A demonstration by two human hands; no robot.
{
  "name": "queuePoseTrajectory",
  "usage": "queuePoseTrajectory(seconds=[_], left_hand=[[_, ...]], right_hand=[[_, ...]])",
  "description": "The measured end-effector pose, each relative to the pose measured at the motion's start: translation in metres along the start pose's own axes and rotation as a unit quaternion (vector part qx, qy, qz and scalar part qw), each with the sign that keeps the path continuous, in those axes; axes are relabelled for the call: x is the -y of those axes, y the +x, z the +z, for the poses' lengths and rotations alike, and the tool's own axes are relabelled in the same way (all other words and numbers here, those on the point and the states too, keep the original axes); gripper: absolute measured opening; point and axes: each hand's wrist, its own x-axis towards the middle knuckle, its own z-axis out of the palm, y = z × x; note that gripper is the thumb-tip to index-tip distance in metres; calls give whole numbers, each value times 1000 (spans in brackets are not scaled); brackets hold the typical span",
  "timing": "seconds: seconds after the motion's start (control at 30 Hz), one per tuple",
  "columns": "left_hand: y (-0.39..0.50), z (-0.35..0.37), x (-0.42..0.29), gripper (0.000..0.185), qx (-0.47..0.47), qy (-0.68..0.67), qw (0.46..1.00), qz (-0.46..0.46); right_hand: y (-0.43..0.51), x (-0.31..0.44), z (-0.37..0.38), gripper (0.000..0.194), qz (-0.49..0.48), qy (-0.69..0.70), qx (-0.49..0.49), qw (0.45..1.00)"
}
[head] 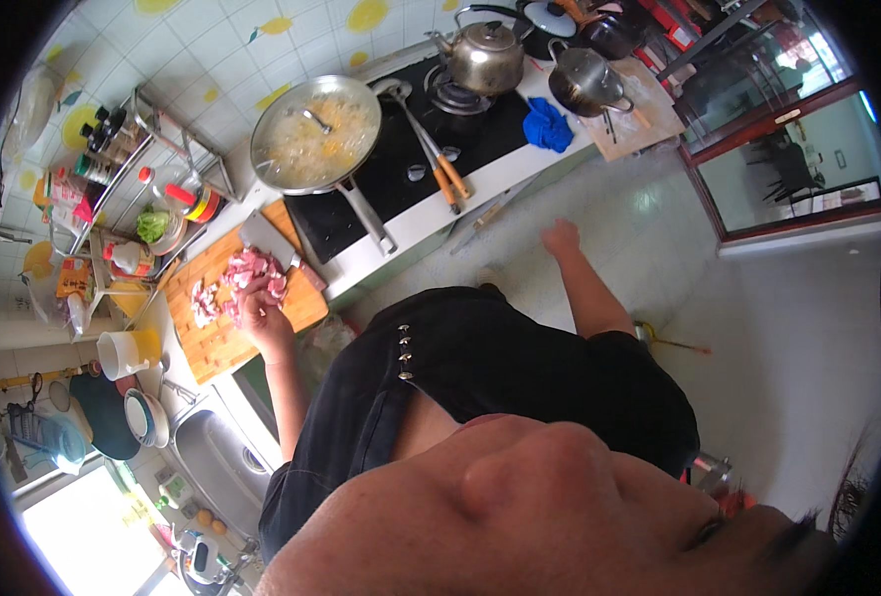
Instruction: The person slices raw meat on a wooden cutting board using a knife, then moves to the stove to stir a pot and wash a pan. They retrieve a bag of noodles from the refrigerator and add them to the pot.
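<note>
My left hand (263,319) is at a heap of cut raw meat (253,270), its fingers curled onto the pieces. A smaller pile of pale, fatty meat bits (204,304) lies left of it. Both piles rest on a wooden cutting board (217,356). Beyond the hand, a cleaver (271,240) lies flat along the board's right edge, its brown handle towards me. My right hand (563,237) hangs over the floor, away from the counter. No object shows in it, and its fingers are too unclear to judge.
On the black hob (351,216) stands a glass-lidded frying pan (317,160), its handle (366,216) over the counter edge. Wooden-handled utensils (425,141), a kettle (487,59), a blue cloth (547,125) and a pot (588,80) are farther right. A sink (221,462) and condiment rack (124,175) are left.
</note>
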Motion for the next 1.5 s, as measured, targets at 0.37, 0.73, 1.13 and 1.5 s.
queuePoseTrajectory(seconds=[0.37,0.73,1.13,1.5], left_hand=[[-41,226,-172,39,51,-118,980,-149],[-105,228,-216,22,-13,-17,955,-296],[-148,189,-225,24,29,81,952,-293],[-298,174,-309,24,-226,170,812,-511]], right_hand=[[216,204,-288,69,-358,107,-285,883],[264,298,-318,39,-451,44,-113,885],[118,256,-415,24,-584,239,63,773],[-87,288,-353,29,-697,228,516,444]])
